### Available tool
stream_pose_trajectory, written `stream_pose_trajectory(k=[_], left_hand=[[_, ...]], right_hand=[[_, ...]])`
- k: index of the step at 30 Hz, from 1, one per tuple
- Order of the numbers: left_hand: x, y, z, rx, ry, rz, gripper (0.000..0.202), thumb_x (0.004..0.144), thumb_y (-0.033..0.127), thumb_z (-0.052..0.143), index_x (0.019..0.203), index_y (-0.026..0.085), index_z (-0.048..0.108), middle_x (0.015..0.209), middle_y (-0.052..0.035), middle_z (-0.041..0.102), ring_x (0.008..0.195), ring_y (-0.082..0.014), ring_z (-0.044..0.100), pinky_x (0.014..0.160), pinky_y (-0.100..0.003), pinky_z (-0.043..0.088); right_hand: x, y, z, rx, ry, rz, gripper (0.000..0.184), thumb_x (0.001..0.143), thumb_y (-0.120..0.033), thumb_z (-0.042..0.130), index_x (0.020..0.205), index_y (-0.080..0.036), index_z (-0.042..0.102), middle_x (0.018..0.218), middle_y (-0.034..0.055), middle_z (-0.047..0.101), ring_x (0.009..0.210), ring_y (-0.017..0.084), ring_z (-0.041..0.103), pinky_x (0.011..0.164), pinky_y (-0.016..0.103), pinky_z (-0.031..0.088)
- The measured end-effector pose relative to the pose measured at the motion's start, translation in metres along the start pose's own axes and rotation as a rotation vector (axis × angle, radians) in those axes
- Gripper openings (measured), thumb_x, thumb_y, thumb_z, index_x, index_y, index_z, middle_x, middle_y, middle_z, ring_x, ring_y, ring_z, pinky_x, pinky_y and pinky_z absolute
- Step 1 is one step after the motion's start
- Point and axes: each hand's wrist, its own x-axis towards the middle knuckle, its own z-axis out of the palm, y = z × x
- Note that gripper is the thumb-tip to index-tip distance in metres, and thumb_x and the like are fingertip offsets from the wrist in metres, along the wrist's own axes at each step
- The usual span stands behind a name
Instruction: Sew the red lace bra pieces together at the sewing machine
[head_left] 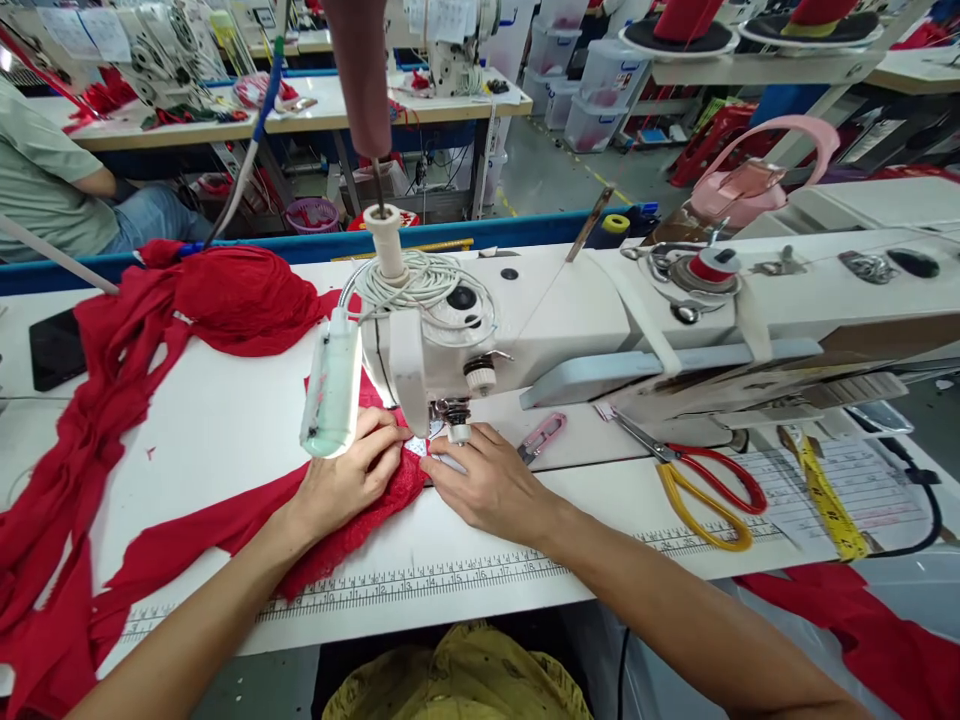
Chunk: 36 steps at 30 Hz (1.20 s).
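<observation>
Just below the middle of the frame, a strip of red cloth (394,500) lies under the head of a white machine (547,300), its lacy end trailing down and left over the counter (217,410). The left hand (352,465) rests on it, fingers bent and drawn close together; whether they pinch the cloth or only press it, I cannot tell. The right hand (484,485) comes in from the other side, thumb and forefinger nearly together at the cloth's edge by a small white patch (418,446); its grip I cannot make out either. Pink snips (541,438) lie just beside that hand. Further right are scissors (697,485) with one red and one yellow handle, then a yellow tape (829,505) across a sheet of paper (889,500). A heap of red fabric (244,300) spreads at the left, near a dark phone (56,350). Ruler marks (450,580) run along the counter's front edge. In the upper left, another person (45,175) sits in a pale green top.
</observation>
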Motion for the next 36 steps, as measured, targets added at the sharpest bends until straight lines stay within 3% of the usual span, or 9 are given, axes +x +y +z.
stream_pose_trajectory(k=[17,25,36], left_hand=[[-0.0018,-0.006,0.0023,-0.122,-0.063,-0.07,0.025,0.098,0.018,0.046,0.1,0.019,0.071,0.094,-0.004,0.066,0.091,-0.016,0.061,0.085,-0.027,0.05],[-0.0017,-0.0062,0.0018,-0.118,-0.091,-0.096,0.028,0.097,0.02,0.044,0.099,0.019,0.072,0.09,-0.0042,0.064,0.086,-0.0163,0.06,0.085,-0.03,0.051],[-0.0025,-0.0064,0.0006,-0.022,-0.106,-0.011,0.028,0.096,0.017,0.044,0.099,0.02,0.072,0.088,-0.0049,0.06,0.083,-0.0168,0.056,0.078,-0.028,0.048]], right_hand=[[-0.0016,-0.0009,0.0033,0.008,0.035,0.006,0.017,0.093,-0.017,0.055,0.102,-0.017,0.07,0.101,0.0066,0.07,0.085,0.021,0.05,0.092,0.039,0.034],[-0.0004,0.0001,0.0027,0.0,0.064,0.006,0.017,0.092,-0.015,0.055,0.098,-0.017,0.07,0.098,0.006,0.07,0.085,0.02,0.051,0.093,0.038,0.034],[-0.0005,0.0039,0.0018,0.036,0.008,0.013,0.019,0.092,-0.014,0.053,0.103,-0.017,0.069,0.094,0.006,0.068,0.086,0.021,0.051,0.099,0.039,0.033]])
